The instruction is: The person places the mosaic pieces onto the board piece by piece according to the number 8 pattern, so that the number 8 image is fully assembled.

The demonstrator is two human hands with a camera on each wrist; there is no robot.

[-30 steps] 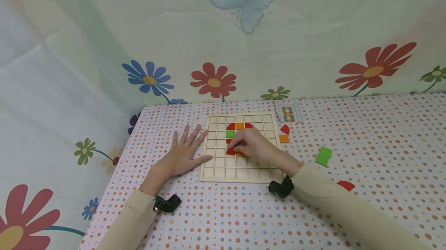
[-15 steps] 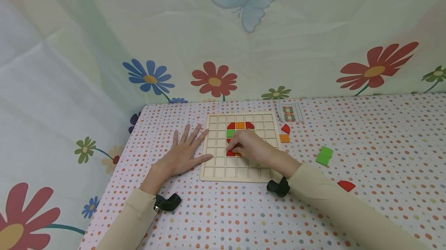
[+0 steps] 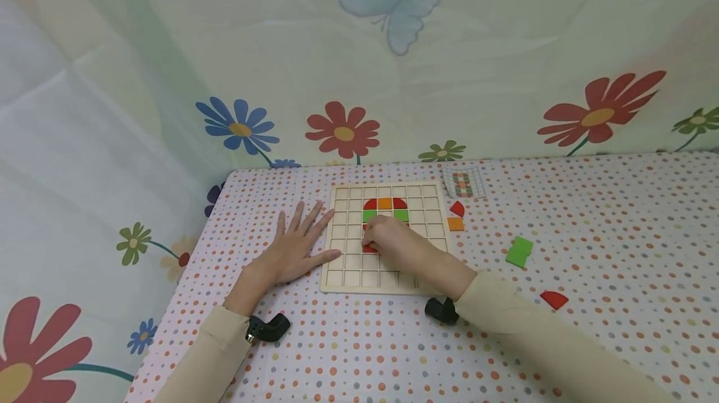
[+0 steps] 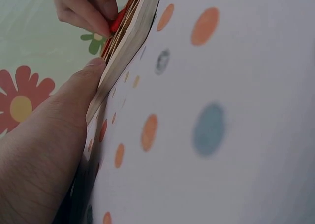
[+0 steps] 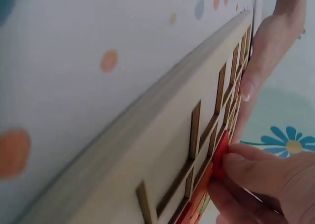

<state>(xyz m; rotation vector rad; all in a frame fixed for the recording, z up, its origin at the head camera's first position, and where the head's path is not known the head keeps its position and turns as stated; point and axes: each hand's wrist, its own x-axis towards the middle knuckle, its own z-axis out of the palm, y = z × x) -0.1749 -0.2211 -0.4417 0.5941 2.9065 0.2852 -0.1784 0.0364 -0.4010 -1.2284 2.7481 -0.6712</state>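
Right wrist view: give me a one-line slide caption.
Right hand pinching a red piece at the gridded wooden board, with the left hand beyond at the board's edge.

I wear long, plain beige sleeves, the left sleeve (image 3: 205,350) and the right sleeve (image 3: 522,325) both lightly creased near the wrist, and my hands (image 3: 293,252) are bare. A curved black left wrist camera (image 3: 271,328) shows a small shiny detail; the black right wrist camera (image 3: 440,310) looks rounded.
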